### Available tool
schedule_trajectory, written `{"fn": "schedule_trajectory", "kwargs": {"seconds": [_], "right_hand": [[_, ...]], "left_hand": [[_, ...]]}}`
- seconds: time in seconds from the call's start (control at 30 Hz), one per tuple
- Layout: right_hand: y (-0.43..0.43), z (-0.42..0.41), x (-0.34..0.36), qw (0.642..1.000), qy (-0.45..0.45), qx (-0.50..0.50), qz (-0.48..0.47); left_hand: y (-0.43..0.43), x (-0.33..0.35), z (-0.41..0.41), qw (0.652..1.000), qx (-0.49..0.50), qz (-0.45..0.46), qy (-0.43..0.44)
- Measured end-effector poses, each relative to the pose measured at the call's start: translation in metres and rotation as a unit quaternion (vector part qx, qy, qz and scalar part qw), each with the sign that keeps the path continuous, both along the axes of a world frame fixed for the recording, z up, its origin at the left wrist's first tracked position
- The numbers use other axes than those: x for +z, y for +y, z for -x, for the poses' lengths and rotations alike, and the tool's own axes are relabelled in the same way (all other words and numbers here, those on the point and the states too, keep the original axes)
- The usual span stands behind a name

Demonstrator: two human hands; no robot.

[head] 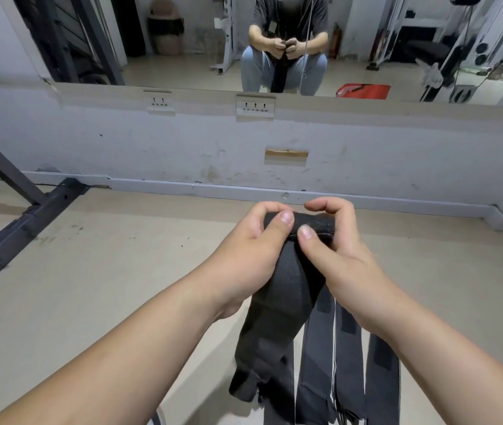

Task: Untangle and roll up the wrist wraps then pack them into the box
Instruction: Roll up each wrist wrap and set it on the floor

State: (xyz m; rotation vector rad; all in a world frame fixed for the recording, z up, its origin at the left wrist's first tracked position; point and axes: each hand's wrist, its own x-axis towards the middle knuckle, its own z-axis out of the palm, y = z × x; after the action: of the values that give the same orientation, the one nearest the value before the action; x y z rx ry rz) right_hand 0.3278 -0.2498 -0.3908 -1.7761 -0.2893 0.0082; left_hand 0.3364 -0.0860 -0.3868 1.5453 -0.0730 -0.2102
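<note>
Wrist wraps (290,283): black fabric, held in the air at centre above the floor, between both hands. The upper end is turned over into a short roll. The rest hangs down as a broad band toward the lower edge.

Steel frame (13,228): dark, with angled struts, its foot resting on the floor at far left.

Floor (106,286): pale, smooth, lightly scuffed.

Mirror (182,65): runs along the top of the grey wall. It reflects a seated person with both hands together at the knees, and gym machines behind.

Wall sockets (160,103): two white plates just under the mirror's lower edge, left of centre and at centre.

Left hand (253,240): grip closed on the left end of the roll, thumb laid on top, fingers curled behind.

Right hand (336,250): grip closed on the right end of the roll, thumb tip pressing its near edge, fingers arched over the far side.

Loose strips (348,363): several dark grey lengths hanging side by side below the right wrist, with darker patches. A thin white cord (333,348) runs down among them. Whether they join the held band cannot be told.

Red item (363,91): seen in the mirror, low at right; kind unclear.
</note>
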Motion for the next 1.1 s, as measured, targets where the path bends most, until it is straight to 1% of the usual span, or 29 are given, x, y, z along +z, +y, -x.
{"fn": "schedule_trajectory", "kwargs": {"seconds": [0.1,0.17,0.23,0.3,0.33,0.4,0.47,0.53,0.63,0.73,0.83,0.9,0.97,1.03,1.1], "right_hand": [[0.001,-0.005,0.002,0.987,0.111,0.005,-0.115],[-0.002,-0.007,0.007,0.970,0.173,0.034,-0.168],[-0.004,-0.007,0.009,0.964,0.185,0.070,-0.180],[-0.005,-0.008,0.006,0.963,0.169,0.060,-0.203],[-0.005,-0.008,0.005,0.963,0.156,0.043,-0.217],[-0.004,-0.008,0.003,0.969,0.118,0.017,-0.215],[-0.007,-0.008,0.002,0.984,0.063,0.003,-0.167],[-0.008,-0.007,0.003,0.993,0.009,0.001,-0.114],[-0.010,-0.005,0.003,0.996,-0.021,0.025,-0.086],[-0.009,-0.006,0.003,0.996,-0.015,0.028,-0.089],[-0.003,-0.007,0.004,0.985,0.053,0.029,-0.162],[0.000,-0.009,0.005,0.964,0.134,0.035,-0.227],[0.000,-0.010,0.006,0.937,0.207,0.059,-0.274],[0.000,-0.009,0.008,0.931,0.234,0.067,-0.272],[0.001,-0.008,0.007,0.947,0.229,0.051,-0.218]], "left_hand": [[0.002,0.002,0.002,0.999,-0.003,-0.022,-0.048],[0.004,0.003,0.003,0.993,-0.008,-0.065,-0.100],[0.005,0.003,0.003,0.978,-0.024,-0.121,-0.169],[0.004,0.003,0.004,0.968,-0.031,-0.145,-0.200],[0.003,0.004,0.004,0.972,-0.030,-0.132,-0.190],[0.002,0.007,0.004,0.989,-0.020,-0.069,-0.126],[0.000,0.007,0.002,0.999,-0.021,-0.010,-0.036],[-0.001,0.005,-0.001,0.999,-0.043,0.000,0.027],[0.000,0.005,-0.001,0.997,-0.043,-0.045,0.036],[0.000,0.003,-0.003,1.000,-0.005,-0.029,0.004],[-0.004,0.000,-0.002,0.996,0.042,-0.035,-0.064],[-0.006,0.001,0.001,0.991,0.056,-0.058,-0.104],[-0.003,0.003,0.004,0.986,0.040,-0.087,-0.137],[0.001,0.002,0.005,0.977,0.008,-0.138,-0.164],[0.005,0.000,0.006,0.967,-0.023,-0.182,-0.175]]}}
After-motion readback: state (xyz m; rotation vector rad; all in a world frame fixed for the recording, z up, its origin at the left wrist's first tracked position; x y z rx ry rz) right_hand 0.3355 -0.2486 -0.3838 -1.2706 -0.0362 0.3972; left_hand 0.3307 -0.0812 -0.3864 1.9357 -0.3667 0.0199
